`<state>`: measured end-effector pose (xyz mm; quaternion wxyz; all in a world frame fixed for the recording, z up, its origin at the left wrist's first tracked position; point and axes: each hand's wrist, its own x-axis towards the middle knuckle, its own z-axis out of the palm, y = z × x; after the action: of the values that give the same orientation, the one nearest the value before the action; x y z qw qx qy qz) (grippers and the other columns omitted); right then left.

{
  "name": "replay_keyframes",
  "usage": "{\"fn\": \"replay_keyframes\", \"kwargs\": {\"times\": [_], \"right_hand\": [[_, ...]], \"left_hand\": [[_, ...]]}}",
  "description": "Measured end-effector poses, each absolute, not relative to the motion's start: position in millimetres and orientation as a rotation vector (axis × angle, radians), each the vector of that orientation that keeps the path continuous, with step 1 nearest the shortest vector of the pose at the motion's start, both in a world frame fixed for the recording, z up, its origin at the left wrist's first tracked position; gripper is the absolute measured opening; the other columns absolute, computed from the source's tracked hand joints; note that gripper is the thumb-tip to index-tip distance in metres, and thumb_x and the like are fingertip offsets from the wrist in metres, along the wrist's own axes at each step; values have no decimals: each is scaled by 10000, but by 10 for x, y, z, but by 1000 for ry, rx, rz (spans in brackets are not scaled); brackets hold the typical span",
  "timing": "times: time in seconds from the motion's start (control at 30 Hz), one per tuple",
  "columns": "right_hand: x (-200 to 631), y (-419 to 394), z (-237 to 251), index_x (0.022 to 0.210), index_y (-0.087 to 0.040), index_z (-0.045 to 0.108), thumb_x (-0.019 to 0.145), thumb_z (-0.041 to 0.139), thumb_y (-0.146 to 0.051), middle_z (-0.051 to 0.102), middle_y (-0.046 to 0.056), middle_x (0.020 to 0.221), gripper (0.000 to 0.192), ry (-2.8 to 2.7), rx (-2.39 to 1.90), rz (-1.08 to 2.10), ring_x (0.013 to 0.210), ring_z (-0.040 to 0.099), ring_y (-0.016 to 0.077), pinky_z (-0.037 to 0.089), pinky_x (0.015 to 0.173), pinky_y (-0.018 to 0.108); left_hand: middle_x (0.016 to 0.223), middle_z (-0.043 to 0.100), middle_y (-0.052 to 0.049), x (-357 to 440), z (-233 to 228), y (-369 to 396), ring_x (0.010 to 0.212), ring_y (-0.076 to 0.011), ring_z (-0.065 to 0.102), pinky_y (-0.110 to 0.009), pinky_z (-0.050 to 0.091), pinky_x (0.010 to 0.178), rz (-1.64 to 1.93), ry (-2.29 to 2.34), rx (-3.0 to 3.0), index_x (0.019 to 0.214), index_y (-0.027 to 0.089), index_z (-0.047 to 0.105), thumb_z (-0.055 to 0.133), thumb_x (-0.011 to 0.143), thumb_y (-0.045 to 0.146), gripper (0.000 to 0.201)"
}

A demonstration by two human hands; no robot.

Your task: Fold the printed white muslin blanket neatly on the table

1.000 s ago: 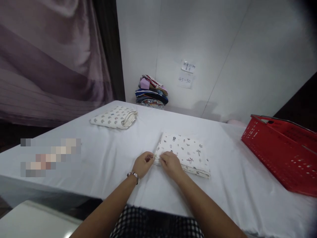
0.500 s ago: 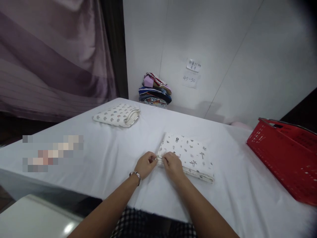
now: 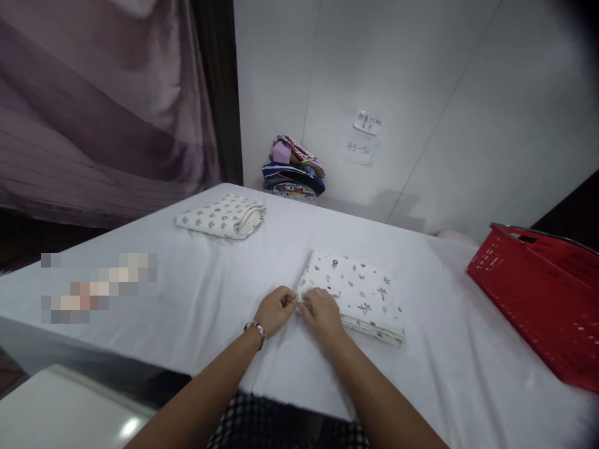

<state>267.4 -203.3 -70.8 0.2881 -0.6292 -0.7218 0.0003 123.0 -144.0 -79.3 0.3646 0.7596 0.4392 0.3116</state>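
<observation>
Fingers (image 3: pixel 286 295) of the L hand (image 3: pixel 272 312) are pinching at the 8 o'clock corner of the folded printed cloth (image 3: pixel 358 284); those of the R hand (image 3: pixel 324 315) are gripping the near edge just beside, bent over the top w/ tips close to the L ones. From my remote seat I'm not managing to tell how many layers they're catching. The cloth is lying flat on the white table cover (image 3: pixel 210 293), approx 1 o'clock of the wearer, layered edge facing approx 6.

Second folded cloth (image 3: pixel 218 216) is resting well apart at 11, red basket (image 3: pixel 533 305) is sitting at 2–3, and a stack of textiles (image 3: pixel 294 171) is standing at 12 beyond the table's far edge.

Imo, for doing this corner well, I'd be using light pinches, squaring all layers tog. rather than tugging one, w/ the R hand steadying the top so nothing's sliding toward 3. Main risk, I'm guessing: pulling too hard twds 8 & skewing the folds.
</observation>
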Motion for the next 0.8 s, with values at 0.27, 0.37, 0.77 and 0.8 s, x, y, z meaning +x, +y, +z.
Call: {"fn": "replay_keyframes", "kwargs": {"times": [0.27,0.37,0.77,0.8], "right_hand": [[2605,-2005,-724,824,-194,546,813,501,-251,542,41,821,73,-1848,-1750,-31,798,465,167,337,697,283],[2591,-2000,-719,793,-194,547,821,485,-235,541,39,801,79,-1853,-1753,-43,779,461,165,329,683,280],[2597,-2045,-738,798,-179,527,847,429,-216,541,40,809,116,-1830,-1652,-94,786,448,161,331,708,280],[2598,-2054,-737,806,-178,529,848,428,-217,543,44,821,115,-1849,-1643,-109,796,447,164,330,716,284]], "left_hand": [[662,567,36,1235,-809,-1427,621,-117,513,-244,407,599,801,1142,1954,736,198,546,504,689,264,92],[658,574,34,1236,-823,-1420,619,-120,520,-243,409,595,810,1137,1955,736,200,550,505,699,291,108],[610,561,40,1262,-821,-1396,581,-109,506,-228,387,561,795,1194,1890,657,191,540,492,691,266,96],[604,559,42,1263,-821,-1395,576,-108,502,-225,383,556,797,1192,1883,647,190,538,490,687,261,94]]}}
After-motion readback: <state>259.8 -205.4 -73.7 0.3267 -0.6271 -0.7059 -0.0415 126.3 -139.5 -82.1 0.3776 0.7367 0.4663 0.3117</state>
